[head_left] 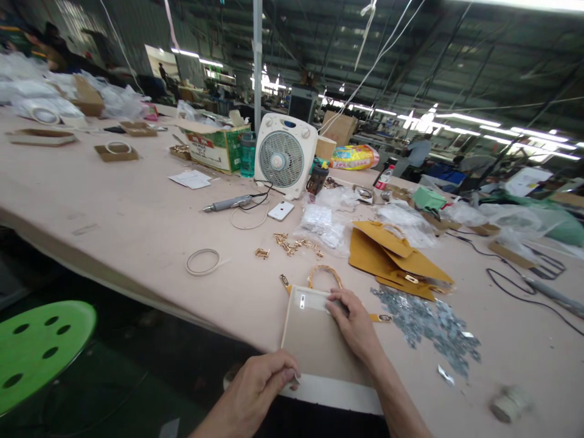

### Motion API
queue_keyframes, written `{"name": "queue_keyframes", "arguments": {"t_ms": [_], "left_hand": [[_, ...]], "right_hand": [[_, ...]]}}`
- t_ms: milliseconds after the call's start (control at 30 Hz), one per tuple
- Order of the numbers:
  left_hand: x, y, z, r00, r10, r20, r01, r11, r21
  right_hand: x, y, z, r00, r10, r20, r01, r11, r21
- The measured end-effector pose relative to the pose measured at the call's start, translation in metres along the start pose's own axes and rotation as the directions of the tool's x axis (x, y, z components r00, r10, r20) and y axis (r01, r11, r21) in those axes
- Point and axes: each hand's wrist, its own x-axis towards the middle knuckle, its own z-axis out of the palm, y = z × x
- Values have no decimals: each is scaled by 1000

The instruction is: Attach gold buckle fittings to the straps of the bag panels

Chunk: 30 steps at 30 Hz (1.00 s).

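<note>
A beige bag panel (319, 340) lies at the table's front edge, its lower edge a white strip. A braided tan handle (325, 269) arches from its far side, and mustard straps with metal ends (382, 317) stick out beside it. Pinched closed at the panel's lower left, my left hand (258, 389) has a small whitish bit at the fingertips, too small to name. My right hand (353, 319) rests over the panel's upper right, fingers bent and thumb apart; what lies under the palm is hidden. A small metal plate (302, 301) shows at the panel's upper left.
Right of the panel are a mustard bag piece (392, 258) and a pile of small metal plates (429, 328). Gold screws (296, 244), a phone (281, 210), an electric screwdriver (228, 203), a tape ring (203, 261) and a fan (285, 155) stand farther back. A green stool (41, 347) is left.
</note>
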Motion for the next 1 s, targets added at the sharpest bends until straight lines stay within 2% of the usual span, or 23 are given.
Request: {"name": "queue_keyframes", "arguments": {"t_ms": [133,233,367,433,500,567,633,700,767,867,1000], "left_hand": [[2,-10,5,1000,17,-16,-18,999,-41],[0,-9,2,999,24,-34,-26,997,-70],[-3,11,-13,994,56,-92,-54,998,30],[-6,25,-21,994,59,-95,-50,994,93],[-9,35,-27,994,69,-85,-55,986,155],[-11,42,-28,994,84,-73,-67,975,211],[-13,44,-26,994,87,-61,-69,966,250],[-13,45,-22,995,90,-48,-73,959,275],[-14,44,-18,994,106,-36,-91,953,288],[-15,44,-14,989,147,-24,-133,942,307],[-16,48,-12,987,162,-6,-151,930,334]], "right_hand": [[4,4,6,999,0,-38,-2,998,-62],[9,6,12,994,-23,-110,11,993,-115],[11,4,10,978,68,-195,-74,997,-23],[5,-6,0,957,140,-254,-125,989,73],[-6,-24,-13,942,161,-294,-125,983,138],[-22,-50,-25,972,73,-224,-41,989,144],[-39,-77,-31,992,-115,-45,120,985,123],[-54,-101,-30,952,-290,101,279,954,110],[-63,-116,-24,905,-386,181,376,923,87],[-67,-123,-15,874,-405,267,410,911,40],[-69,-122,-12,877,-392,278,402,915,22]]}}
